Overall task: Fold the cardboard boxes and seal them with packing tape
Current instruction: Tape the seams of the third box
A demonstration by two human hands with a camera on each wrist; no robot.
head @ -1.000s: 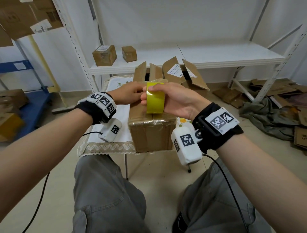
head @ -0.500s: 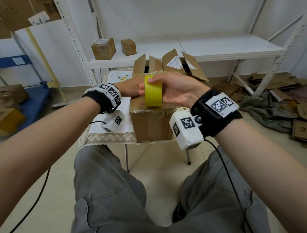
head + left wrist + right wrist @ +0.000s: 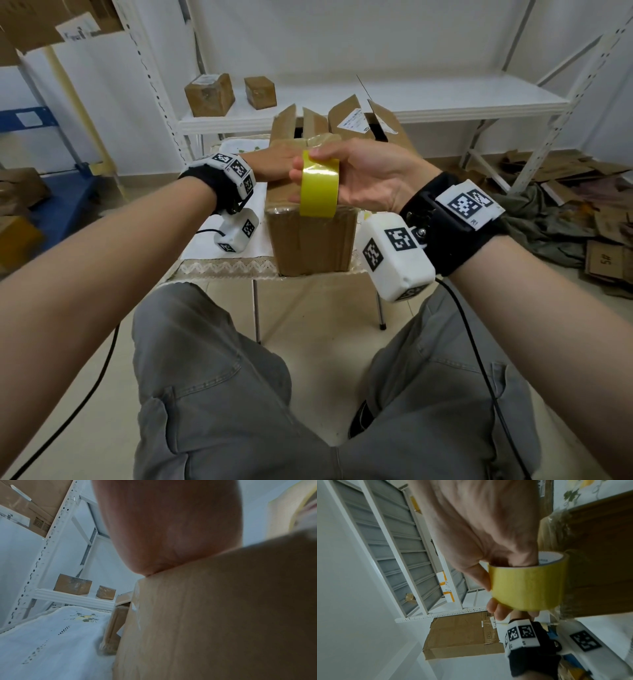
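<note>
We are taping the closed cardboard box (image 3: 310, 236) standing on the bench (image 3: 219, 263), our right hand (image 3: 370, 174) gripping the yellow tape roll (image 3: 319, 186) above its top, our left hand (image 3: 274, 164) resting there, grip unclear, and next probably pulling the strip along the seam.

A small table (image 3: 219, 270) draped in a white lace-edged cloth (image 3: 205, 246) bears a closed cardboard box (image 3: 310, 243) at its near edge and an open-flapped box (image 3: 346, 120) behind it. The white shelf (image 3: 445, 102) beyond holds two small sealed boxes (image 3: 209, 94). Flattened cardboard (image 3: 606, 253) and a grey cloth (image 3: 541, 222) lie on the floor (image 3: 322, 308).
</note>
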